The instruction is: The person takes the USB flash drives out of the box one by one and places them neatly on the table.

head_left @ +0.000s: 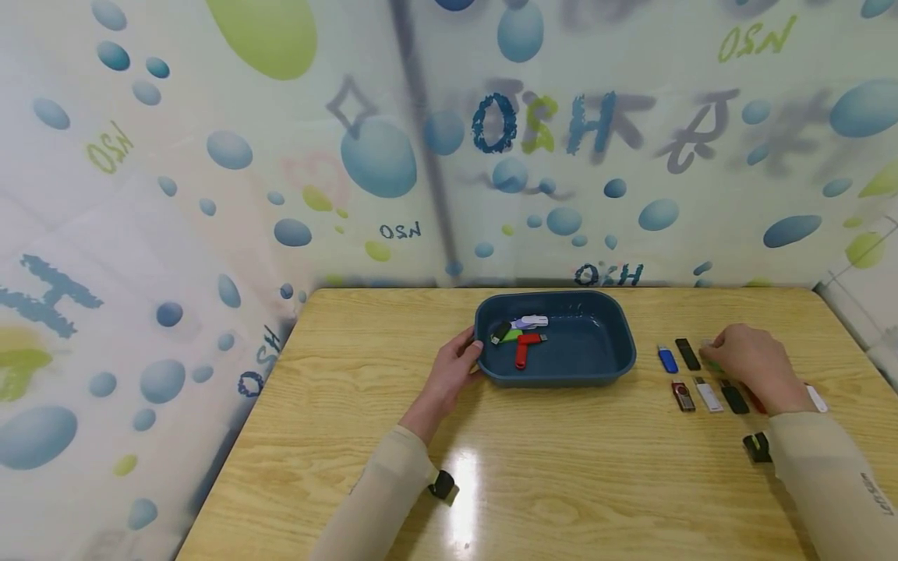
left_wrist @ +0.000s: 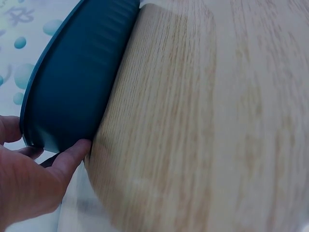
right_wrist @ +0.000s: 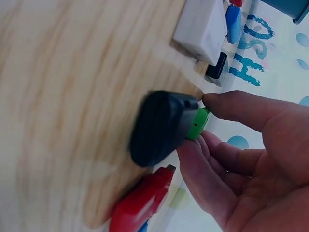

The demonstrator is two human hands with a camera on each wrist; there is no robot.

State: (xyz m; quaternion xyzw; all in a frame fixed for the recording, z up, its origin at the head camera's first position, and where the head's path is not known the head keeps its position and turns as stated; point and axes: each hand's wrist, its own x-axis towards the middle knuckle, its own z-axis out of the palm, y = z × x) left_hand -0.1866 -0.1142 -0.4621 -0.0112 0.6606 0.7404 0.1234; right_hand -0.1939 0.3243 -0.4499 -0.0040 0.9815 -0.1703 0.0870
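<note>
My left hand (head_left: 452, 366) grips the left end of a dark blue plastic basin (head_left: 585, 347), thumb at the rim. In the left wrist view, its fingers rest against the basin's outer wall (left_wrist: 72, 72). Several USB sticks lie inside at the left, among them a red swivel one (head_left: 521, 354) and a black one (head_left: 501, 333). Over the rows of USB sticks on the right, my right hand (head_left: 754, 362) pinches a green USB stick (right_wrist: 198, 124) between thumb and fingers. A black USB stick (right_wrist: 161, 128) partly covers it in the right wrist view.
Near the right hand lie a blue stick (head_left: 667, 359), a black one (head_left: 687, 354), a dark red one (head_left: 683, 396) and a white one (head_left: 708, 395). The right hand partly hides others. A patterned curtain (head_left: 379, 156) hangs behind the wooden table (head_left: 561, 467).
</note>
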